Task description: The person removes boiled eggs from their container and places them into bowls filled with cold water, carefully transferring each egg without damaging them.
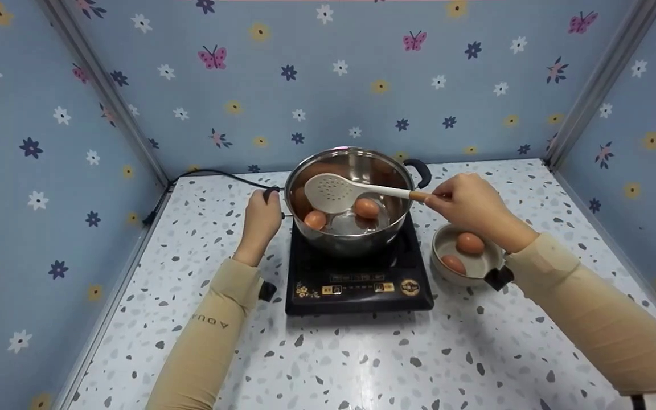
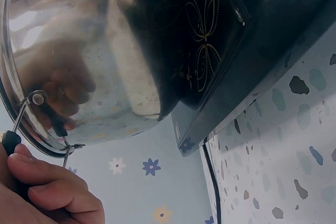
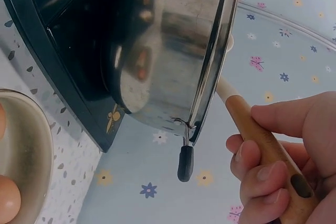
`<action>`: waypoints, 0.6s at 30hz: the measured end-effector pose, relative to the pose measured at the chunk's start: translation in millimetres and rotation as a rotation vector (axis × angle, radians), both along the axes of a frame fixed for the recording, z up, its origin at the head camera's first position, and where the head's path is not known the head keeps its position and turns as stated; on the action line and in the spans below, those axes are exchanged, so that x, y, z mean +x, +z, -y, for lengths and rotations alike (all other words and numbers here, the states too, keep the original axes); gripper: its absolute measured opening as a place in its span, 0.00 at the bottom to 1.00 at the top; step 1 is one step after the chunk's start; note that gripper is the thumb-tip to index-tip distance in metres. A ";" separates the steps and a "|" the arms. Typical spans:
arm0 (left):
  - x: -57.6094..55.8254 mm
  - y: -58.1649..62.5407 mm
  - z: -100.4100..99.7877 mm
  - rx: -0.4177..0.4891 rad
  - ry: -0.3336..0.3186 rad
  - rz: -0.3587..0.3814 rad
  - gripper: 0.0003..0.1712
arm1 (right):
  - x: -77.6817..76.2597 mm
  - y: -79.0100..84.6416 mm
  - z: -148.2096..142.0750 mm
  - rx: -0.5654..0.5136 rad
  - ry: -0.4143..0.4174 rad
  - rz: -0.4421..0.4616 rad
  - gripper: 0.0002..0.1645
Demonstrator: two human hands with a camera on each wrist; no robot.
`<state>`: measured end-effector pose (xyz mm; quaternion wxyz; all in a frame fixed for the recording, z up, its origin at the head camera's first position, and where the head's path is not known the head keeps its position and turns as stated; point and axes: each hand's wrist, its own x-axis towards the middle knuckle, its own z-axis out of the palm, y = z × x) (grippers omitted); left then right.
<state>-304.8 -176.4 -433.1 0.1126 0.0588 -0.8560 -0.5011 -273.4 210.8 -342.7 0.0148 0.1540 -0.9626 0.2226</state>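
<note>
A steel pot (image 1: pixel 345 242) stands on a black induction cooker (image 1: pixel 356 299). My left hand (image 1: pixel 262 219) grips the pot's black left handle; in the left wrist view its fingers (image 2: pixel 58 182) curl round that handle. With my right hand (image 1: pixel 470 202) I hold a slotted spoon (image 1: pixel 331 191) by its wooden handle (image 3: pixel 257 135). The spoon's pale, perforated head is tilted inside the pot's mouth, and no egg lies on it. Two brown eggs show in the pot, one egg (image 1: pixel 367 208) by the spoon's neck and another egg (image 1: pixel 315 220) at the left wall.
Right of the cooker, below my right forearm, sits a bowl (image 1: pixel 439 259) with two brown eggs (image 1: pixel 470 243) in it. A black cord (image 1: pixel 220 171) runs along the back left of the speckled table (image 1: pixel 356 364). Flowered panels (image 1: pixel 328 85) enclose the back and sides.
</note>
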 end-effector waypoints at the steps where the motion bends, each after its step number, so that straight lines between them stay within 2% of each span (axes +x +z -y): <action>1: -0.2 -0.3 0.0 0.000 -0.002 0.000 0.19 | 0.0 -0.3 0.1 0.004 0.005 -0.003 0.19; 9: -1.1 0.1 -0.6 -0.012 0.008 0.003 0.22 | -2.3 -2.5 0.5 0.057 0.043 -0.015 0.16; 18: -1.6 -0.7 -0.8 -0.002 0.020 0.009 0.21 | -3.9 7.7 3.2 0.091 0.107 0.062 0.13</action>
